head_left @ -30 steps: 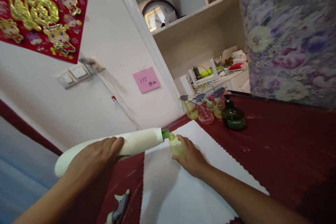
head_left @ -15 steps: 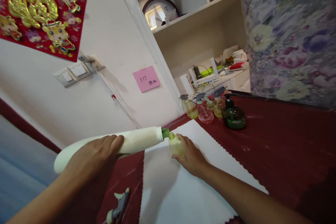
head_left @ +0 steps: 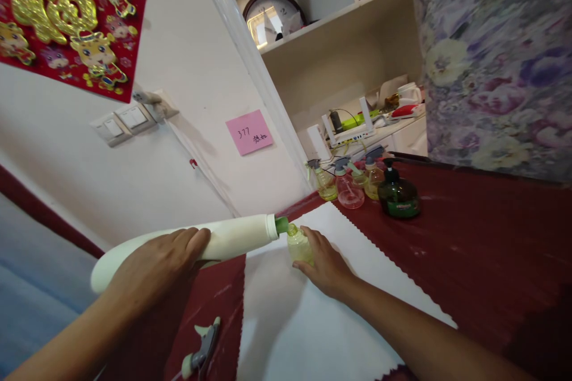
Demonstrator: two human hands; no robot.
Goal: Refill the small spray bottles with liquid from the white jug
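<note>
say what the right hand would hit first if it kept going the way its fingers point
The right hand already holds the small bottle, fingers aimed up-left. Past it, the first thing looks to be the white bottle and its green spout in the left hand, though depth is unclear.

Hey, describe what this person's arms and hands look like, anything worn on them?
Both are bare: the left hand and right hand show no gloves, rings or bracelets, and no watch on either wrist. Both forearms run uncovered to the bottom edge of the picture, with no sleeve in sight. No markings show.
</note>
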